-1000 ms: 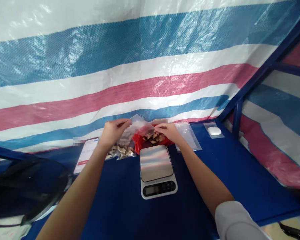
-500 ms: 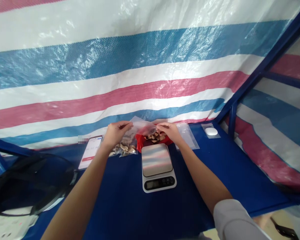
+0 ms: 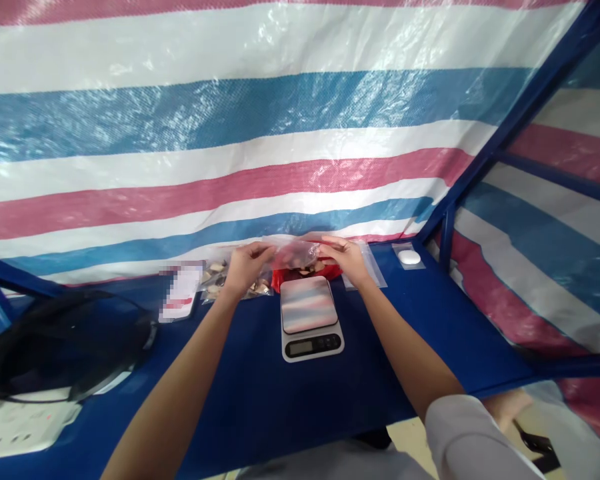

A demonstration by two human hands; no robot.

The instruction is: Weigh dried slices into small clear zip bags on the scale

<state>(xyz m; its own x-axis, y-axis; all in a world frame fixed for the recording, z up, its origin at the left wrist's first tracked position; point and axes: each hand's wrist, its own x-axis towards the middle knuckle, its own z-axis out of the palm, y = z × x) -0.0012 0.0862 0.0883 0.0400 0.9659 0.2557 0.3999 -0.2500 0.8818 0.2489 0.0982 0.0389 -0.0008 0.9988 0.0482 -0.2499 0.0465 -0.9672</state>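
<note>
A clear plastic bag is stretched between my two hands above the far end of the scale. My left hand pinches its left edge, and my right hand pinches the right edge. Behind and below it lies a red bag with brown dried slices in it, partly hidden by the clear bag. The kitchen scale has a bare, shiny plate and a small display at its near end. Left of my left hand are clear bags of dried slices.
A phone, partly blurred out, lies at left. Nearer are a black bag-like item and a white power strip. Flat clear bags lie beyond my right hand, with a white oval item in a small bag farther right. Striped sheeting rises behind.
My view has shifted slightly. The clear bag now sits lower and wider between my hands, covering more of the dried slices. Both hands keep their pinch on it.
</note>
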